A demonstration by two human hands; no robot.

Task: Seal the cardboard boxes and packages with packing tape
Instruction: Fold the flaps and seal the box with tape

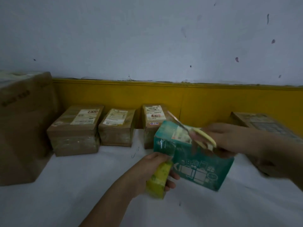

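Head view: our left hand (147, 171) grips a yellow tape roll (157, 179), its fingers (172, 177) curled round the far side. From those fingers a strip of clear tape (167, 146) runs up onto the near corner of a teal box (201, 167), which stands on the white bench (82, 194) just right of them. Our right hand (232, 138) holds yellow-handled scissors (191, 130) over the top of the teal box, the fingers closed on the handles and one blade pointing up and away to the left; motion blur hides the rest. Beyond our left fingers three small brown boxes (117, 126) sit in a row by the yellow wall band. A big carton (23, 125) stands far left of them, and another brown box (265, 125) lies behind our right hand.
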